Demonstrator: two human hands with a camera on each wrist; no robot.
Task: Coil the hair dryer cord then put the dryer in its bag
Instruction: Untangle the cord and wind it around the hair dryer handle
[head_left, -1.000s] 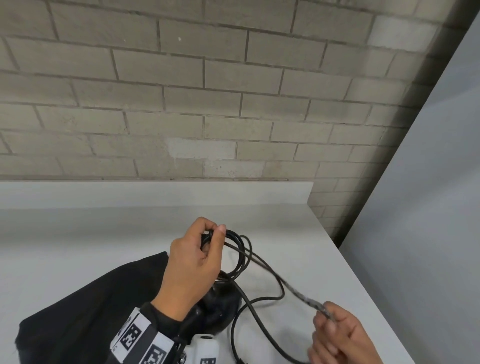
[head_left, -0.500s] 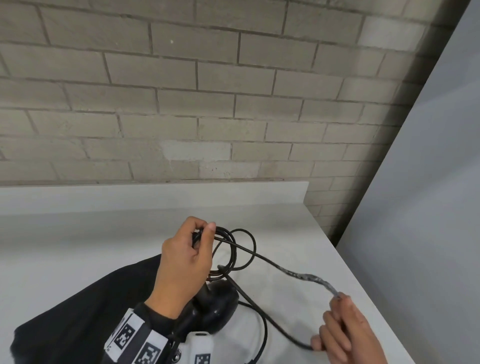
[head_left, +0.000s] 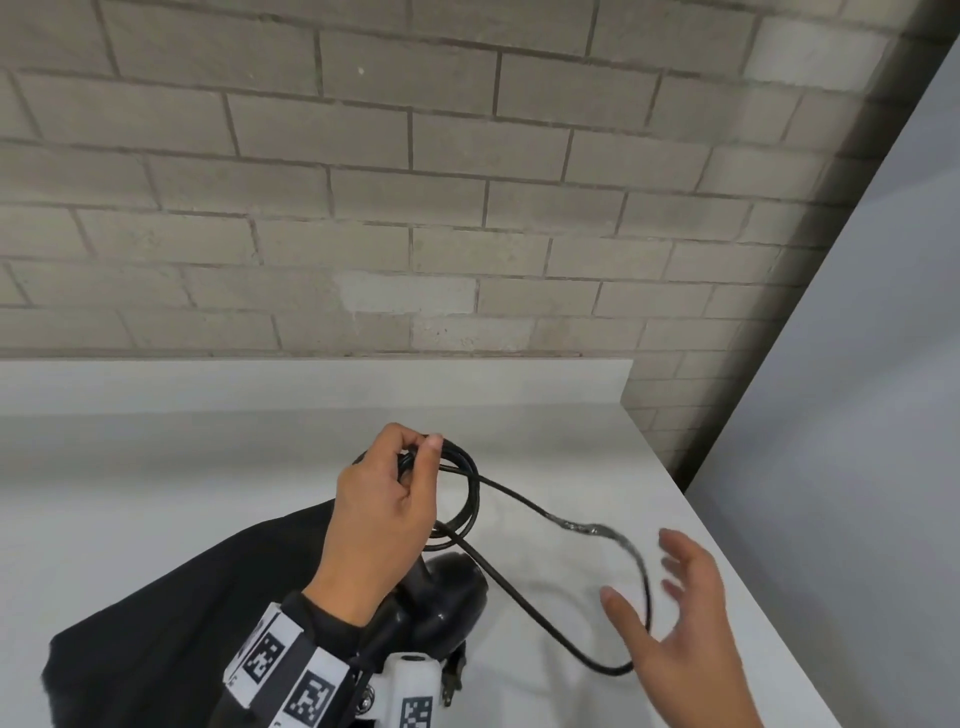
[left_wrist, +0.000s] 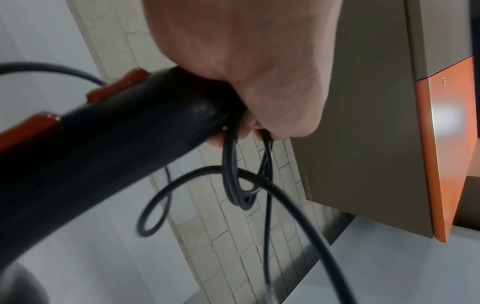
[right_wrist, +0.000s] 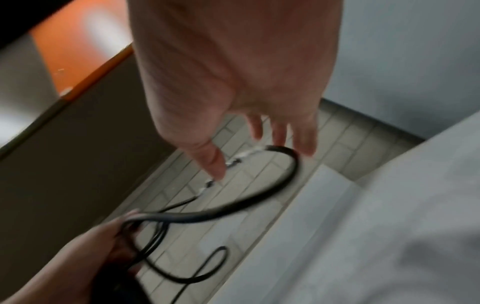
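A white table (head_left: 156, 467) fills the lower half of the head view, under a brick wall (head_left: 363, 182) across the top. The black bag (head_left: 171, 613) lies slumped at lower left, with the hair dryer (head_left: 447, 592) at lower centre, partly hidden by the left wrist. The left hand (head_left: 384, 514) pinches several finished loops of the cord (head_left: 524, 603) together with the dryer's handle, seen in the left wrist view. The right hand (head_left: 680, 623), lower right, is spread and grips nothing; the loose run of cord arcs past its fingers. With that run unheld, the next loop could likely spring wide or tangle, and the pinched loops may slip. The bag's mouth is not visible.
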